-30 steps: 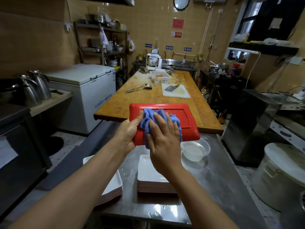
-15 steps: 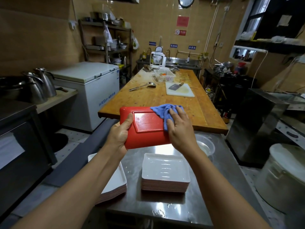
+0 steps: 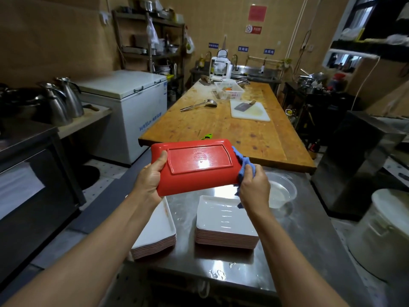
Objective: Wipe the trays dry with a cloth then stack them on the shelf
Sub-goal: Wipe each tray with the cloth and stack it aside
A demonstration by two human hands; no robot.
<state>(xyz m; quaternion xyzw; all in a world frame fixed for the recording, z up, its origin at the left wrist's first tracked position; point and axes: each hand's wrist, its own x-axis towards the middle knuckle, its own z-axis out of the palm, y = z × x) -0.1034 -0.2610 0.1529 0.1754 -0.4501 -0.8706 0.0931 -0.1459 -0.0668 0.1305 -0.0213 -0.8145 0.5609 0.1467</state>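
Observation:
A red tray (image 3: pixel 197 165) is held in the air above the steel counter, its underside facing me. My left hand (image 3: pixel 150 180) grips its left edge, thumb on the underside. My right hand (image 3: pixel 254 187) is closed on a blue cloth (image 3: pixel 242 161) pressed around the tray's right edge. Below the tray, two stacks of white trays stand on the counter: one on the left (image 3: pixel 157 231), partly hidden by my left arm, and one in the middle (image 3: pixel 225 222).
A clear bowl of water (image 3: pixel 281 191) sits on the steel counter (image 3: pixel 298 251) right of my right hand. Beyond lies a long wooden table (image 3: pixel 221 127) with a ladle, cutting board and cleaver. A metal shelf rack (image 3: pixel 152 41) stands at the far wall, a white bucket (image 3: pixel 385 233) at right.
My right hand slid the blue cloth from the tray's middle across to its right edge. The tray's underside now shows fully, and the view has tilted down slightly.

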